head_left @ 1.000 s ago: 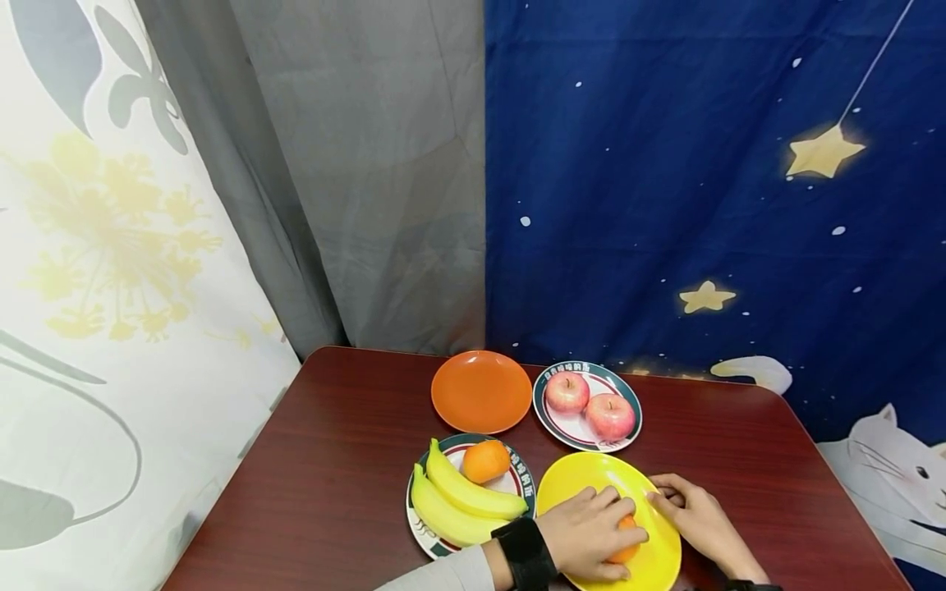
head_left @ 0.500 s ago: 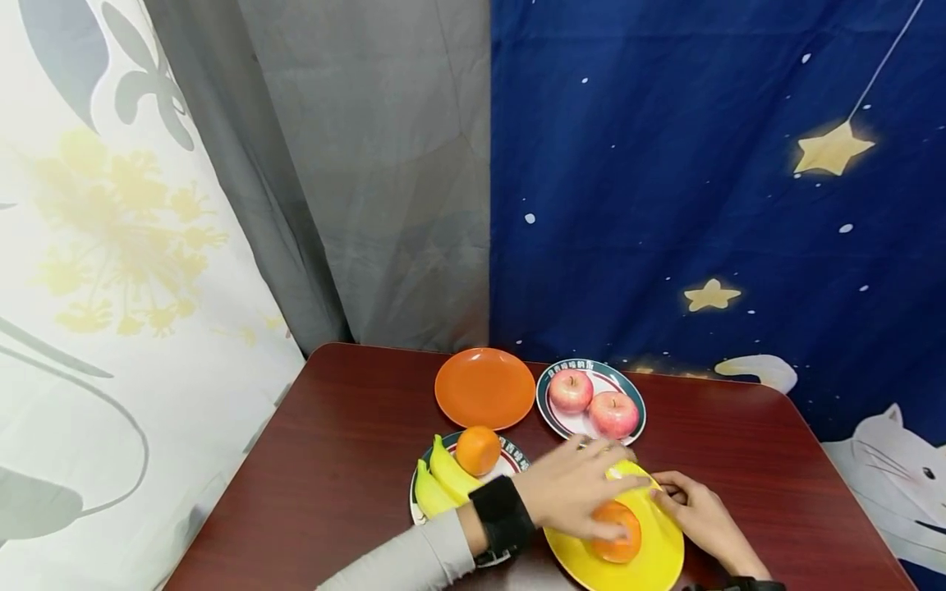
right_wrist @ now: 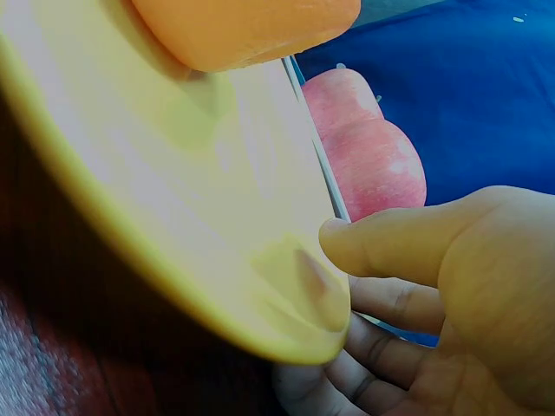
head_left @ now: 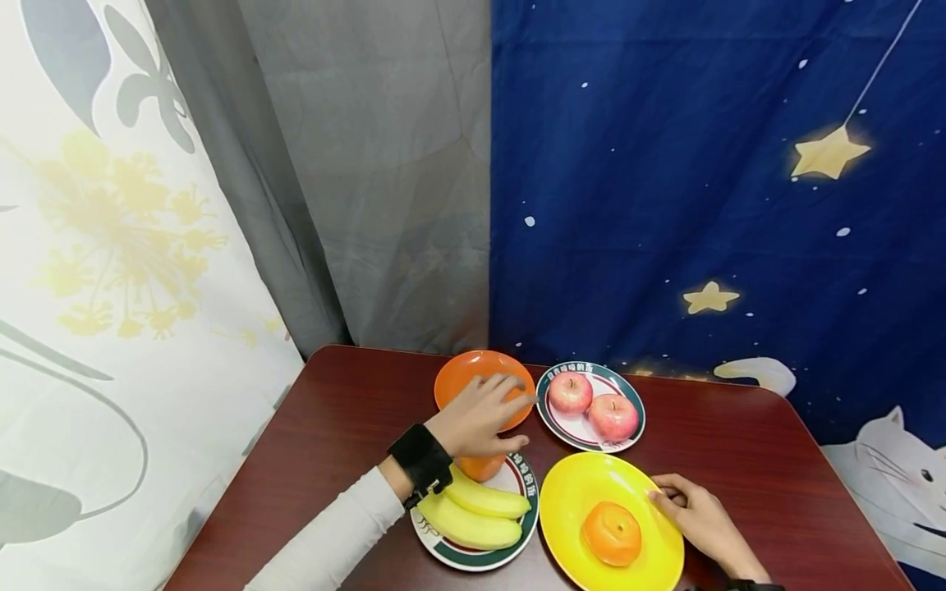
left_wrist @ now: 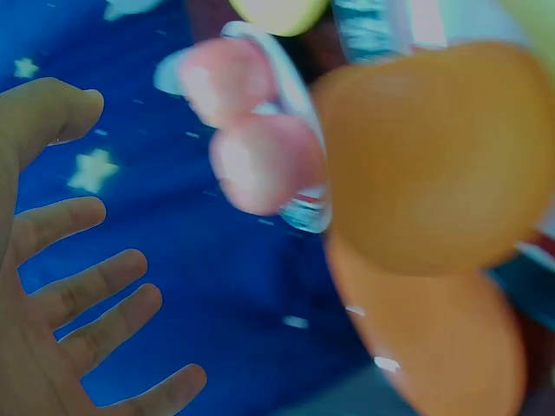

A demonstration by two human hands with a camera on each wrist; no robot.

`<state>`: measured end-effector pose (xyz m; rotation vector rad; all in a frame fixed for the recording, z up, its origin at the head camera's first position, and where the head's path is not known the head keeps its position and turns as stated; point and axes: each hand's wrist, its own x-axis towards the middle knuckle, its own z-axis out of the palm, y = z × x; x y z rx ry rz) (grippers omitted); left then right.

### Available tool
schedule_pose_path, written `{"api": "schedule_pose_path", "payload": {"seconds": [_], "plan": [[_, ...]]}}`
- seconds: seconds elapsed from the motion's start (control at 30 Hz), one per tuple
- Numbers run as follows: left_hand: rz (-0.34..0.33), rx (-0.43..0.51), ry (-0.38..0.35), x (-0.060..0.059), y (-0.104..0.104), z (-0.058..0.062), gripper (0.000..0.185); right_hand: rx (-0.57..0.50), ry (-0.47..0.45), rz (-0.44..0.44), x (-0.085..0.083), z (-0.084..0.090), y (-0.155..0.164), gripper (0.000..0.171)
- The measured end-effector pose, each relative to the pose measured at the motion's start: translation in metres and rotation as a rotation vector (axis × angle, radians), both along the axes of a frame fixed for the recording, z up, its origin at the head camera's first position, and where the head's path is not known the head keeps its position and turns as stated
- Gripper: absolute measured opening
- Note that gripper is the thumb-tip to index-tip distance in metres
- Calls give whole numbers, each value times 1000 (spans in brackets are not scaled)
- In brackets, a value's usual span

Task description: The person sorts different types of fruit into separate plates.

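Right hand (head_left: pixel 695 515) pinches yellow plate (head_left: pixel 569 497) rim; left hand (head_left: pixel 480 419) fingers spread (over orange plate (head_left: pixel 458 373)).

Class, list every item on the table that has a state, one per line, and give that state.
left hand: open, empty, over the orange plate
right hand: pinching the yellow plate's rim
yellow plate: holds one orange fruit
orange plate: nothing seen on it
apple plate: holds two apples
banana plate: holds bananas and an orange
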<state>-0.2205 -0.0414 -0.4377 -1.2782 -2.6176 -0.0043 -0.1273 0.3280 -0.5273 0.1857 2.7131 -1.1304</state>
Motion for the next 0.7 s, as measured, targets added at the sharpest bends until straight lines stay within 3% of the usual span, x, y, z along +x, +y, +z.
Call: {"api": "schedule_pose_path", "payload": {"seconds": [0.17,0.3,0.5,0.7], "plan": [[51,-24,-95,-2,-19,-32,58,1,-3,-12,2,0,1,48],[102,-14,-197,0,-29,-49,57,-3,-3,-15,3,1,2,48],[156,10,-326,3,-36,-61,69,-10,-12,-15,3,1,2,48],[182,33,-381,3,-38,-64,73,-35,-27,-20,2,0,1,54]]}}
